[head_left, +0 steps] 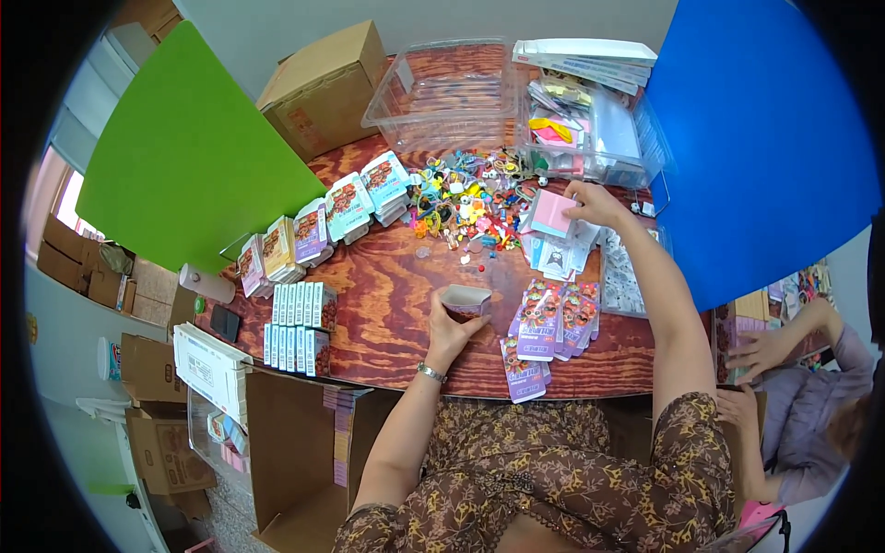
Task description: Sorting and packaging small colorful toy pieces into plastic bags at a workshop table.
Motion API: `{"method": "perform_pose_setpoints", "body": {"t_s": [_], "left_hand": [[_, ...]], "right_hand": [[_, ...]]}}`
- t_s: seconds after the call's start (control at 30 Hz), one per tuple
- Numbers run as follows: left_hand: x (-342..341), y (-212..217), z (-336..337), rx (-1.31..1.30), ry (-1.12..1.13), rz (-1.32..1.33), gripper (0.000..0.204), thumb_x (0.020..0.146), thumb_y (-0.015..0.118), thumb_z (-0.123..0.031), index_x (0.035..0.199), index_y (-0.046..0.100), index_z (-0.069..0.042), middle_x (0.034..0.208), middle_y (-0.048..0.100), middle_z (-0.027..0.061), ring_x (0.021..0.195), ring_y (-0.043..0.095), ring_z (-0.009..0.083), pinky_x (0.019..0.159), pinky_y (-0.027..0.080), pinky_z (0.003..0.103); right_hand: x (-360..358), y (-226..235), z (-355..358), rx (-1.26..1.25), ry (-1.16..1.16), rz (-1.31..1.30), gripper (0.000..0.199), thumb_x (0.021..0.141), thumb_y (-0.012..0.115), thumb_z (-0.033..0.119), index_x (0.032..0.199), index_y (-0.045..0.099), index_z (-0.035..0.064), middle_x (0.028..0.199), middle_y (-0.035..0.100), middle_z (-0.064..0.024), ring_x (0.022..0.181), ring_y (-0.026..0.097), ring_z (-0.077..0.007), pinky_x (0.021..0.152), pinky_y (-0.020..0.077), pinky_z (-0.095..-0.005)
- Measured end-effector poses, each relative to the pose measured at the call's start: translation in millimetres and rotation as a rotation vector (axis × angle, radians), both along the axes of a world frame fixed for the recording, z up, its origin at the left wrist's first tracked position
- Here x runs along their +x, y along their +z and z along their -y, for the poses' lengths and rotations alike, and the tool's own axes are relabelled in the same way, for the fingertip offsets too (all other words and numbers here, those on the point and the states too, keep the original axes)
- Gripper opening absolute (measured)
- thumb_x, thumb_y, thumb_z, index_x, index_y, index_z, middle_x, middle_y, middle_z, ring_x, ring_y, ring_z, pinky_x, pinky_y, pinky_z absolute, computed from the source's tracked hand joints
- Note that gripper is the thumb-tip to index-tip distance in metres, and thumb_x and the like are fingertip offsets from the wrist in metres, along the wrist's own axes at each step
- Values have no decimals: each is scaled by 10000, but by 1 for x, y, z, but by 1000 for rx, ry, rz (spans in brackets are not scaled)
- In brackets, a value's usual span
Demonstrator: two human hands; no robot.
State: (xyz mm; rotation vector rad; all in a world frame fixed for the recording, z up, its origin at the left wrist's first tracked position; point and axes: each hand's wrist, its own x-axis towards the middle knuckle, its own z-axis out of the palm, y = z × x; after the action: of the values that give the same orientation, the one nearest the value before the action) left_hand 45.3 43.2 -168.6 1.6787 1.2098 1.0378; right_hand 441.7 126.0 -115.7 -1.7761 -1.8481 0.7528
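Note:
Over the near middle of the table, my left hand [449, 324] is wrapped round a small purple box [466, 297], whose open top faces up. Farther off to the right, my right hand [592, 205] pinches the edge of a pink card [553, 213] above a pile of white printed cards [557, 256]. Whether it grips one card or several is too small to tell. Flat purple printed packets [540, 323] lie overlapping between my two arms. Beyond the box spreads a heap of small colourful trinkets [472, 198].
Stacks of flat printed packets [348, 207] line the left side, behind rows of small filled boxes [300, 315]. Clear plastic bins [442, 97] and a carton [323, 92] stand at the back. Green [198, 157] and blue [765, 147] panels flank the table. A co-worker's hands [770, 350] are at right.

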Motion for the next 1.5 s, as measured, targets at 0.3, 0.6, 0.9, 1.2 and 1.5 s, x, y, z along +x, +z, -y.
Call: {"method": "perform_pose_setpoints", "body": {"t_s": [0.3,0.6,0.9,1.2,1.5], "left_hand": [[0,-6,6,-29,-2,-76,774,671,939,-267,1238,484,1,1140,648,141,1062,639,229,922,515,369],[8,-8,-1,85,63,-84,759,700,886,-165,1290,438,-4,1186,601,163,1091,610,259,938,495,378],[14,-6,6,218,29,-167,724,718,862,-156,1276,433,14,1172,543,197,1140,549,339,985,453,423],[6,2,12,372,-10,-205,727,665,830,-91,1282,455,-1,1168,532,199,1117,513,389,969,439,465],[-23,-6,-3,405,43,-239,795,677,884,-228,1308,455,-6,1181,541,204,1139,538,390,978,454,461]], "right_hand": [[0,-16,16,195,21,116,199,883,645,198,999,680,40,954,701,-185,902,690,-352,807,535,-425],[-94,66,88,425,32,-277,313,973,578,69,1282,625,57,1039,672,-61,866,659,-136,699,541,-290],[-161,82,120,708,381,189,354,821,691,24,1163,679,114,931,657,-82,828,654,-276,722,548,-383],[-201,61,119,628,392,323,396,816,640,44,1210,624,85,1032,610,-86,974,641,-275,804,564,-373],[-204,51,46,684,256,18,209,927,656,79,1132,691,54,867,698,-99,781,684,-285,709,557,-373]]}}
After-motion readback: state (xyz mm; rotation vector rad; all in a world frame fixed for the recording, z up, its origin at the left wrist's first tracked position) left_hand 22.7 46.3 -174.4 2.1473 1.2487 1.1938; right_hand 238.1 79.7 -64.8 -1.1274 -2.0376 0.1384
